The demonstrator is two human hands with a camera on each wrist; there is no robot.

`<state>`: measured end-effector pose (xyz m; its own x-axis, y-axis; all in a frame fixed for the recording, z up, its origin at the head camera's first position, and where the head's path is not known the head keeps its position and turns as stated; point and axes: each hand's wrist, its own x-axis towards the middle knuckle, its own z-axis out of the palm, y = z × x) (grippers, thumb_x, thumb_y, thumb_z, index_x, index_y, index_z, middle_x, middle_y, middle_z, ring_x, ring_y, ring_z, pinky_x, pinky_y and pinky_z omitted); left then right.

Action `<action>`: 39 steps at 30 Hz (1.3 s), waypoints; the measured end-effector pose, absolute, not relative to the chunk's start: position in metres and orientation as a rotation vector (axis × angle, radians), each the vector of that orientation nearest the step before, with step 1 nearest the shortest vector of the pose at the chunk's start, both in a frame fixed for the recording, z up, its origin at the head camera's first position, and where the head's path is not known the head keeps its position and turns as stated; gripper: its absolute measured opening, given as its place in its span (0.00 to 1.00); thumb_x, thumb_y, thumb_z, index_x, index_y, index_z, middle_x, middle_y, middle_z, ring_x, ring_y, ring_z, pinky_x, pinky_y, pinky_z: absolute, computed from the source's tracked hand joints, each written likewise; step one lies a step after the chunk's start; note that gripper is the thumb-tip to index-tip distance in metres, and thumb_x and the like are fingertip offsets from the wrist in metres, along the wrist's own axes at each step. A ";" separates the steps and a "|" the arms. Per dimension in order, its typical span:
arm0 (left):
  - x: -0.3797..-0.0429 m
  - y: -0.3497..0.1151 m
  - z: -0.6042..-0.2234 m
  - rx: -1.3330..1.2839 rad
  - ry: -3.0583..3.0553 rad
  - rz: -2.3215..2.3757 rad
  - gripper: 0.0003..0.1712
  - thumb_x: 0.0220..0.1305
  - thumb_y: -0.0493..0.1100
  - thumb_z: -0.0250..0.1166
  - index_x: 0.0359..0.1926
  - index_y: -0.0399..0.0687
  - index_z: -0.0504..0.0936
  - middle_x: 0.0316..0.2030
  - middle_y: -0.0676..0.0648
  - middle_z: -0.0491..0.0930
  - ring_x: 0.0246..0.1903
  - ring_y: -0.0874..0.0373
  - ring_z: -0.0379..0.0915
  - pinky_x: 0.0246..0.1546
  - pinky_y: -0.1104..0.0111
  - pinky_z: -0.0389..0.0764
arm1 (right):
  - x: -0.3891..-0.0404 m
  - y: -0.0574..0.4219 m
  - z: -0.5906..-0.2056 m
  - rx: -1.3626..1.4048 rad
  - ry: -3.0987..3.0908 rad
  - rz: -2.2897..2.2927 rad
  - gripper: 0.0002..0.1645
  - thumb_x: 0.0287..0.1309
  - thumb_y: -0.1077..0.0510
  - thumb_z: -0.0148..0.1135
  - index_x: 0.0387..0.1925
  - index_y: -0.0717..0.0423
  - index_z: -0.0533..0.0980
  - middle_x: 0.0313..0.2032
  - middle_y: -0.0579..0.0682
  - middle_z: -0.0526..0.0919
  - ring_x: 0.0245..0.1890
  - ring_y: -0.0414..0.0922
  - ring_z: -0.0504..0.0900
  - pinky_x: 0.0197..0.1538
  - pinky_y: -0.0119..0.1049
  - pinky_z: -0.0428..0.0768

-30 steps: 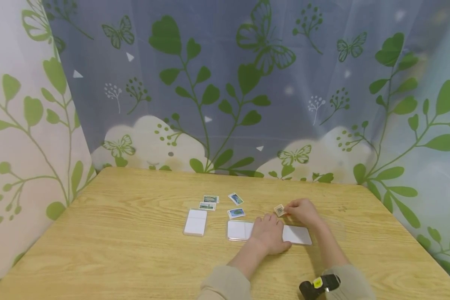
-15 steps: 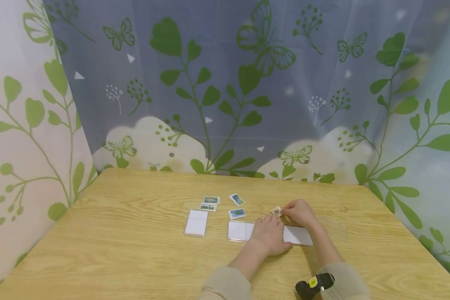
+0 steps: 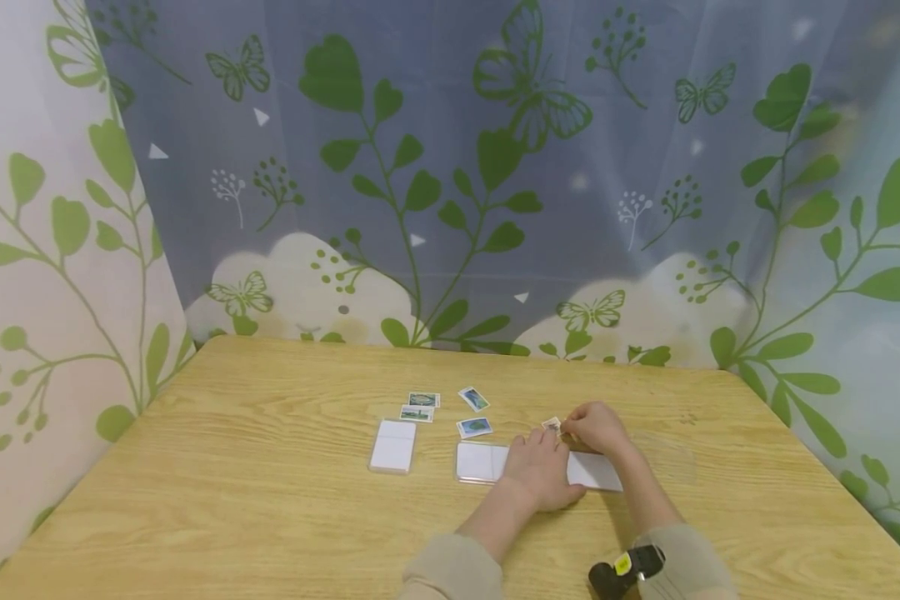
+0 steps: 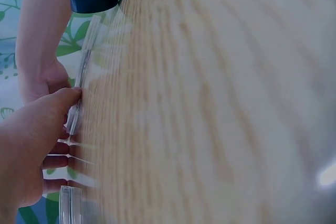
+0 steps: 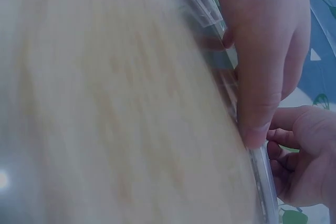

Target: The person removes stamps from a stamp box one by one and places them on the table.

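Observation:
My left hand (image 3: 537, 472) lies across a long white card in a clear plastic case (image 3: 474, 461), its fingers reaching forward past the far edge. In the left wrist view, that hand's thumb (image 4: 67, 97) touches the case's near edge. Just beyond the card, my right hand (image 3: 598, 427) pinches the edge of a small stamp (image 3: 551, 424) between thumb and fingertips; the fingers partly cover it. Seen from the right wrist, the right hand (image 5: 310, 156) is behind the case (image 5: 265, 187), and the stamp is hidden there.
Several other picture stamps lie left of the hands, including a blue one (image 3: 474, 427), a tilted one (image 3: 473, 399) and a green one (image 3: 417, 413). A smaller white card in a clear case (image 3: 393, 447) sits further left. A thin transparent sheet (image 3: 667, 458) lies at right.
The right hand has moved slightly left with the stamp, bringing it close to the left fingertips; lately it has tilted a little. The left hand has stayed in place on the card.

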<state>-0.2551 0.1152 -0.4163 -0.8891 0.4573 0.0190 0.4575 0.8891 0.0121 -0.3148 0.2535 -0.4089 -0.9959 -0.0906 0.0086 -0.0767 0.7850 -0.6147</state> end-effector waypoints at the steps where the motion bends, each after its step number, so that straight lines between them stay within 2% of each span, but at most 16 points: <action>1: -0.255 0.115 -0.416 -0.736 -3.038 -0.027 0.38 0.55 0.74 0.51 0.59 0.58 0.71 0.59 0.55 0.65 0.60 0.61 0.58 0.58 0.61 0.62 | -0.315 0.254 -0.409 -0.137 2.952 -1.010 0.10 0.53 0.60 0.59 0.19 0.60 0.77 0.11 0.43 0.68 0.14 0.38 0.65 0.25 0.33 0.65; 17: -0.254 0.115 -0.414 -0.747 -3.025 -0.005 0.37 0.55 0.74 0.51 0.59 0.58 0.71 0.54 0.56 0.68 0.57 0.60 0.60 0.56 0.63 0.64 | -0.312 0.257 -0.405 -0.120 2.963 -0.955 0.14 0.54 0.58 0.59 0.15 0.58 0.74 0.10 0.42 0.65 0.13 0.38 0.63 0.22 0.32 0.63; 21: -0.254 0.115 -0.415 -0.744 -3.028 -0.009 0.38 0.55 0.74 0.51 0.59 0.57 0.71 0.54 0.55 0.68 0.58 0.60 0.59 0.56 0.63 0.64 | -0.310 0.260 -0.402 -0.102 2.945 -1.001 0.10 0.52 0.59 0.60 0.21 0.62 0.78 0.17 0.45 0.73 0.18 0.40 0.66 0.25 0.32 0.66; 25: -0.254 0.114 -0.415 -0.744 -3.024 0.000 0.37 0.55 0.74 0.51 0.58 0.57 0.72 0.54 0.55 0.68 0.58 0.60 0.59 0.56 0.63 0.63 | -0.307 0.265 -0.399 -0.134 2.945 -1.041 0.10 0.52 0.60 0.60 0.29 0.65 0.80 0.24 0.49 0.78 0.24 0.42 0.70 0.28 0.33 0.68; 33: -0.253 0.114 -0.415 -0.743 -3.029 -0.015 0.36 0.55 0.73 0.51 0.56 0.58 0.73 0.53 0.56 0.67 0.58 0.60 0.59 0.56 0.62 0.64 | -0.302 0.281 -0.391 -0.204 2.946 -1.033 0.12 0.59 0.57 0.57 0.35 0.64 0.79 0.31 0.51 0.80 0.31 0.45 0.73 0.31 0.36 0.72; 39: -0.253 0.114 -0.415 -0.742 -3.039 -0.023 0.35 0.55 0.73 0.51 0.56 0.58 0.73 0.53 0.56 0.68 0.58 0.60 0.60 0.56 0.62 0.63 | -0.296 0.293 -0.384 -0.251 2.934 -1.037 0.15 0.61 0.58 0.54 0.40 0.68 0.77 0.36 0.57 0.80 0.33 0.48 0.75 0.34 0.40 0.74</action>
<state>-0.2532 0.1139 -0.4149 -0.8874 0.4607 0.0168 0.4609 0.8874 0.0111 -0.2962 0.2930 -0.3844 -0.9869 -0.1577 0.0354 -0.1449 0.7665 -0.6257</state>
